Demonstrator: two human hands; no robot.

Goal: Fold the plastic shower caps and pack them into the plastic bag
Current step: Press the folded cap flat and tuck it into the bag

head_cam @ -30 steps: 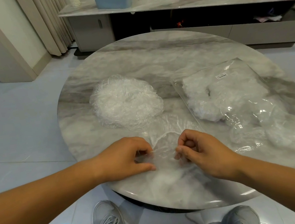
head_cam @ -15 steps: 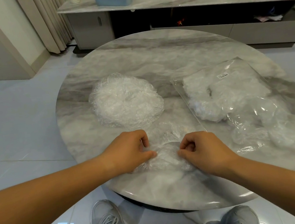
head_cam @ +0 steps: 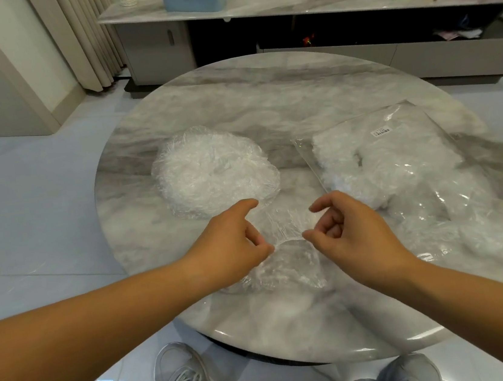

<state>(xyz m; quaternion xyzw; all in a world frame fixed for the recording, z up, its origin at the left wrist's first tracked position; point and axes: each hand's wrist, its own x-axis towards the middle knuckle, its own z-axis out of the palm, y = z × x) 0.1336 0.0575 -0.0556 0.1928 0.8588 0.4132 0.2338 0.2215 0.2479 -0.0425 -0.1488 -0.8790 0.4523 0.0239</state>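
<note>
Since the cap (head_cam: 288,265) lies at frame centre for folding, left hand (head_cam: 231,246) and right hand (head_cam: 350,232) flank it half-curled; grip cannot be told.

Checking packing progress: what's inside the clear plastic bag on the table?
White crumpled shower caps show through the plastic bag. Their number cannot be told: they overlap and hide one another.

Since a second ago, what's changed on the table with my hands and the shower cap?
Your left hand and right hand have spread apart above the clear crumpled plastic shower cap, index fingers uncurled from the pinch; whether they still hold its film is unclear. The white heap of caps and the filled clear plastic bag stayed put.
</note>
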